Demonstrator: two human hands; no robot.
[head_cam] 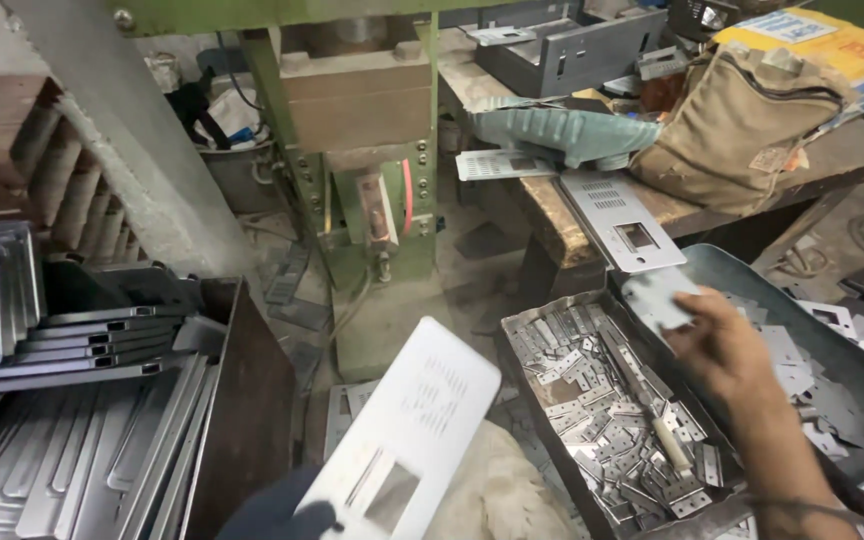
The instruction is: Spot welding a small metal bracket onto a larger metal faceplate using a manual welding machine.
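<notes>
1. The right hand (727, 345) pinches a small metal piece (657, 298) above the tray of metal bits (602, 400).
2. The left hand (282, 515), in a dark glove, grips a white perforated plate (412, 430) at bottom centre.
3. The hands are apart.

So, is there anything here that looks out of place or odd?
Yes. A perforated metal plate sticks out over the edge of the workbench, half unsupported. Flat metal offcuts lie scattered on the floor beside the green press.

Green press (357, 150) behind; tan bag (737, 125) on bench (552, 225); stacked panels (62, 330) left.
</notes>
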